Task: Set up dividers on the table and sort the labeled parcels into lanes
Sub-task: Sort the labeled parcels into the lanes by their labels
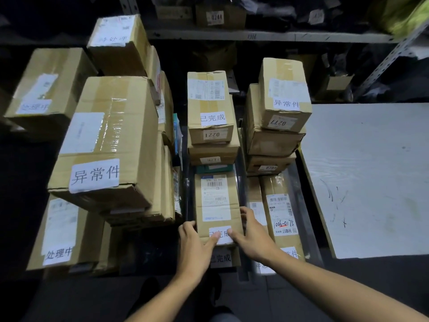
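I see the parcel (217,206) lying flat between my two hands, its long axis running straight away from me, shipping label up and a white tag at its near end; my left hand (197,246) clasps its near left corner, thumb laid across the tag, and my right hand (251,235) grips its near right edge, fingers curled round the side; the parcel rests on another tagged box (222,257) just under my thumbs, inside a narrow lane bounded by dark dividers (242,194) on either side; beyond my fingertips stands a stack of boxes (210,112) in the same lane, blocking the far end; just right of my right hand lies a long parcel with handwritten numbers (282,212), and past it a taller stack (282,98); left of my left hand big cartons (109,145) crowd close, overhanging that side; well to the right sits a pale board (371,177); shelving (255,36) runs across the back.
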The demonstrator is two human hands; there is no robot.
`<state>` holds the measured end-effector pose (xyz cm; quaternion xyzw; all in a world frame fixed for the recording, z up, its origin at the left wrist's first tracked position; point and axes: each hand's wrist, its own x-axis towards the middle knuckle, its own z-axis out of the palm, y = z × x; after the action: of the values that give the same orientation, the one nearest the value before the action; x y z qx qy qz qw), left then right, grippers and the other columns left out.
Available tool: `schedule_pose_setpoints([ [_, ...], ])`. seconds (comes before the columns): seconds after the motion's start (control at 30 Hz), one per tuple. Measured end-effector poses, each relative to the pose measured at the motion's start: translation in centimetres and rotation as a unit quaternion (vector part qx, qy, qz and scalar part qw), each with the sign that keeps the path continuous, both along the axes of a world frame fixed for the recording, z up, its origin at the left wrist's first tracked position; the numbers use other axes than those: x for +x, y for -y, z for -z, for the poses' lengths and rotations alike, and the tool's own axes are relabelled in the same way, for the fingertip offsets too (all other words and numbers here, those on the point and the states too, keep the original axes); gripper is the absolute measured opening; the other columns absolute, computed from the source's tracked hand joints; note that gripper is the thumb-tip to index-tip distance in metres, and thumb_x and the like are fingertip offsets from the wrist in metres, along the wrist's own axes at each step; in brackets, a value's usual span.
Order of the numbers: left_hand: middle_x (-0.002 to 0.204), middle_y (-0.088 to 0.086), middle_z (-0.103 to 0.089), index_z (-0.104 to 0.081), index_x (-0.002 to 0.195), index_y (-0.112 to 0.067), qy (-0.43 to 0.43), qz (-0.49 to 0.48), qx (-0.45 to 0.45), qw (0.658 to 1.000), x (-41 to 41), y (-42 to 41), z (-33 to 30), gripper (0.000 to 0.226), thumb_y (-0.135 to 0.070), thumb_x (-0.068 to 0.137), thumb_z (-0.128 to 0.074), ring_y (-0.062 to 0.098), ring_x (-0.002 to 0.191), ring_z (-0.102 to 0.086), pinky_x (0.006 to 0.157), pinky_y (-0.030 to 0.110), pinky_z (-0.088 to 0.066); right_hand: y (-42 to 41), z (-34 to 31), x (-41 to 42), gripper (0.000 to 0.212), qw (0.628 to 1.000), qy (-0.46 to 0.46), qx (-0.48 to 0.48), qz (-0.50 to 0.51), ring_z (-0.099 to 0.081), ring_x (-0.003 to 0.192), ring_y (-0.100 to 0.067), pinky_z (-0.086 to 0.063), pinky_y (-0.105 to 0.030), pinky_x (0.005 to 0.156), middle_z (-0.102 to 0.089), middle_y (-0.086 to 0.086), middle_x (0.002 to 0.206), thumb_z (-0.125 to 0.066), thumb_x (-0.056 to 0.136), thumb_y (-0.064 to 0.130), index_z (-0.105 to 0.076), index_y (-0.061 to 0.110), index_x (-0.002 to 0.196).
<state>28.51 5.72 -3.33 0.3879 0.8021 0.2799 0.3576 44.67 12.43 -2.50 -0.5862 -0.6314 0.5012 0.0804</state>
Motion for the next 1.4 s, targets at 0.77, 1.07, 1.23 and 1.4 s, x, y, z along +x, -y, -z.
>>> schedule_pose_setpoints([
  [0.77,0.117,-0.021,-0.05,-0.04,0.115,-0.052,0.01,0.047,0.249,0.967,-0.5,-1.8,-14.1,0.037,-0.058,0.083,-0.058,-0.005,0.11,-0.051,0.089,0.017,-0.045,-2.8,-14.4,-1.1,0.068,0.966,-0.005,0.255,-0.034,-0.038,0.131,0.004,-0.033,-0.016,0.105,-0.043,0.016,0.147,-0.064,0.09,0.044,-0.032,0.03,0.149],
  [1.07,0.111,-0.02,-0.06,-0.05,0.118,-0.047,-0.027,0.028,0.482,0.876,-6.9,-0.8,-30.8,0.039,-0.059,0.083,-0.061,0.006,0.102,-0.064,0.073,0.013,-0.052,-5.1,-30.3,-7.6,0.056,0.901,-0.195,0.382,-0.062,-0.057,0.117,0.002,-0.052,-0.031,0.097,-0.059,0.023,0.126,-0.058,0.081,0.066,-0.043,0.047,0.13],
  [1.23,0.109,-0.02,-0.061,-0.053,0.115,-0.042,-0.095,-0.03,0.492,0.865,-15.3,-1.2,-33.5,0.04,-0.062,0.081,-0.06,0.006,0.107,-0.061,0.081,0.028,-0.053,-6.7,-34.9,-15.9,0.053,0.865,-0.226,0.434,-0.11,-0.062,0.107,0.004,-0.055,-0.031,0.091,-0.064,0.022,0.116,-0.057,0.079,0.065,-0.046,0.046,0.127],
  [1.4,0.103,-0.014,-0.062,-0.055,0.108,-0.036,-0.127,-0.118,0.454,0.874,-27.6,-1.1,-32.7,0.039,-0.061,0.08,-0.065,-0.004,0.096,-0.059,0.076,0.007,-0.042,-7.6,-36.0,-26.2,0.053,0.867,-0.201,0.42,-0.176,-0.062,0.097,0.01,-0.053,-0.017,0.085,-0.065,0.017,0.113,-0.061,0.086,0.055,-0.049,0.034,0.133],
])
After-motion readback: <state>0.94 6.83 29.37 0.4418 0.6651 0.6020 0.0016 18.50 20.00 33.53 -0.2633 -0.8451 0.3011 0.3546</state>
